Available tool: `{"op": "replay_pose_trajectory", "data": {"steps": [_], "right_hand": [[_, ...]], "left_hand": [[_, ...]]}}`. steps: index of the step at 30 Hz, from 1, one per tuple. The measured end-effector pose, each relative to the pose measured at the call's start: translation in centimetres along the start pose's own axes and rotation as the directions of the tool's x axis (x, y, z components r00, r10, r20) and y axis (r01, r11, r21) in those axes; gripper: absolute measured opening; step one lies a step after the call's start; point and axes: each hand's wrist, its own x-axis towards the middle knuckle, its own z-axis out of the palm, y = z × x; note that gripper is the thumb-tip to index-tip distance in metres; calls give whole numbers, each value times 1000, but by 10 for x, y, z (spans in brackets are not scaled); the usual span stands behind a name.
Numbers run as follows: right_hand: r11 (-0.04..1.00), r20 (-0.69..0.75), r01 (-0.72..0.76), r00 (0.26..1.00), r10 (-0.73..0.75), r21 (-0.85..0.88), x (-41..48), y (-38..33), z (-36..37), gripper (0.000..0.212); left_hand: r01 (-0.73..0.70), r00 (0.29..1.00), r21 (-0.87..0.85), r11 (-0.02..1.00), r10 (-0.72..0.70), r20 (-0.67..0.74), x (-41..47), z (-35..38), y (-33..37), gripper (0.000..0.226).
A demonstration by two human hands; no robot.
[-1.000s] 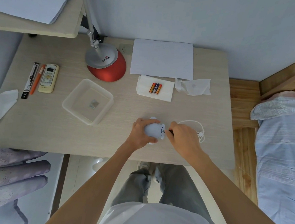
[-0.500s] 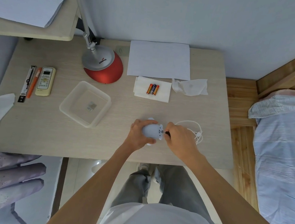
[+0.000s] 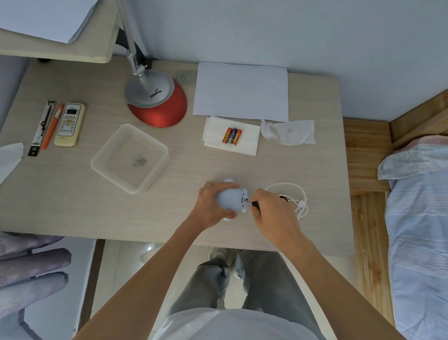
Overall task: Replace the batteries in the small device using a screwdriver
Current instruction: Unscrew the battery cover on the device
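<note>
Left hand (image 3: 209,204) wrapped round the small white device (image 3: 230,198); right hand (image 3: 275,214) clenched on the screwdriver (image 3: 253,203), tip at the device's end.

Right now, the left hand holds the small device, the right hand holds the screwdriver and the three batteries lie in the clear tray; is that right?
Not quite: the head view shows the three batteries on the white napkin, not in the clear tray. The left hand holds the small device and the right hand the screwdriver.
</note>
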Motion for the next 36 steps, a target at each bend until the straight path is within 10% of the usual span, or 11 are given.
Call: {"op": "replay_pose_trajectory", "data": {"steps": [12, 19, 27, 36], "right_hand": [[965, -138, -84, 983, 121, 248, -4, 18, 5, 27], [840, -356, -314, 798, 486, 442, -15, 80, 11, 20], [676, -225, -563, 665, 712, 477, -14, 141, 44, 15], [623, -180, -521, 665, 725, 584, -10, 156, 58, 21]], "left_hand": [[-18, 1000, -27, 999, 18, 10, -1, -4, -1, 80], [-37, 999, -55, 998, 38, 18, -3, -8, 0, 78], [-47, 998, -104, 993, 50, 26, -2, -10, -6, 77], [-69, 996, -112, 991, 74, 42, 1, -9, -12, 77]]}}
